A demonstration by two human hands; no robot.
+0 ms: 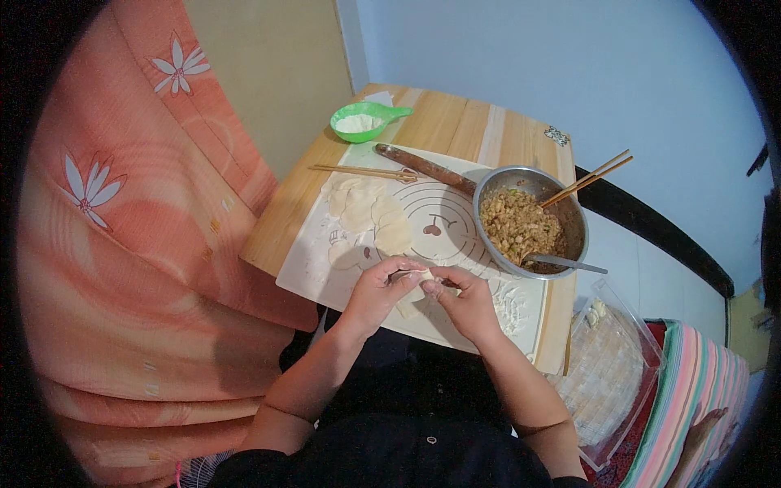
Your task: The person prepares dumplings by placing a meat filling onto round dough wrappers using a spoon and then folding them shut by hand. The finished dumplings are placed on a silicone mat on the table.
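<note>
My left hand (376,294) and my right hand (466,302) meet over the near part of a white dough mat (455,333). Between their fingertips they pinch a small, pale dumpling (425,276), partly hidden by the fingers. Beyond my left hand, several round dough wrappers (394,231) lie overlapping on the mat. To the right stands a steel bowl (486,249) of minced filling (521,221), with a metal spoon (569,263) and a pair of chopsticks (587,180) leaning in it.
A rolling pin (425,168) lies behind the bowl. More chopsticks (351,169) rest at the mat's far left. A green scoop (373,134) of flour sits on the wooden table (464,118). Low at right is a clear plastic tray (606,374); an orange curtain (163,268) hangs left.
</note>
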